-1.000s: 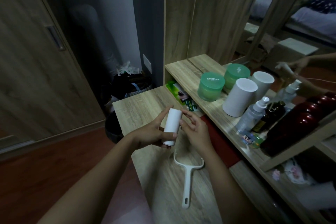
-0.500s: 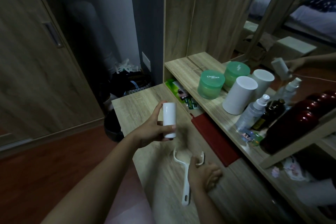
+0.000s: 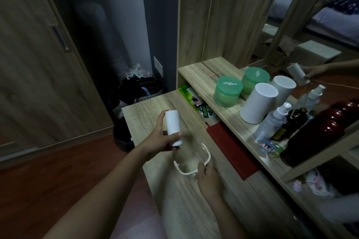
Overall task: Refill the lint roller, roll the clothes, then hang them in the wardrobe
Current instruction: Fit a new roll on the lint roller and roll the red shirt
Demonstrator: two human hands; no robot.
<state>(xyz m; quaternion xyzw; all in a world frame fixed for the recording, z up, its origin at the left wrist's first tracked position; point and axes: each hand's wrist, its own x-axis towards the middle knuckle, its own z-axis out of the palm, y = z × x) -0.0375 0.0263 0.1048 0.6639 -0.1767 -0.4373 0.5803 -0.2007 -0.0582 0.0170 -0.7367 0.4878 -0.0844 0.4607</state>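
Observation:
My left hand [image 3: 162,140] grips a white refill roll [image 3: 173,126] upright above the wooden table [image 3: 147,114], thumb on its left side and fingers curled round its lower end. Below it, my right hand [image 3: 207,177] holds the white lint roller frame [image 3: 191,162] near where the fork meets the handle. The U-shaped fork points up toward the roll and is blurred by motion. The handle is hidden under my right hand.
A raised shelf on the right carries green jars [image 3: 227,91], white cylinders [image 3: 257,105], spray bottles [image 3: 272,122] and dark red bottles [image 3: 318,134]. A red flat case [image 3: 232,148] lies on the table under it. A dark bin [image 3: 121,136] stands beyond the table's left end. The wardrobe door [image 3: 35,60] is left.
My right hand left the roll, dropped to the lint roller frame on the table and lifted it, fork upward. The left hand kept the roll upright, shifting slightly left.

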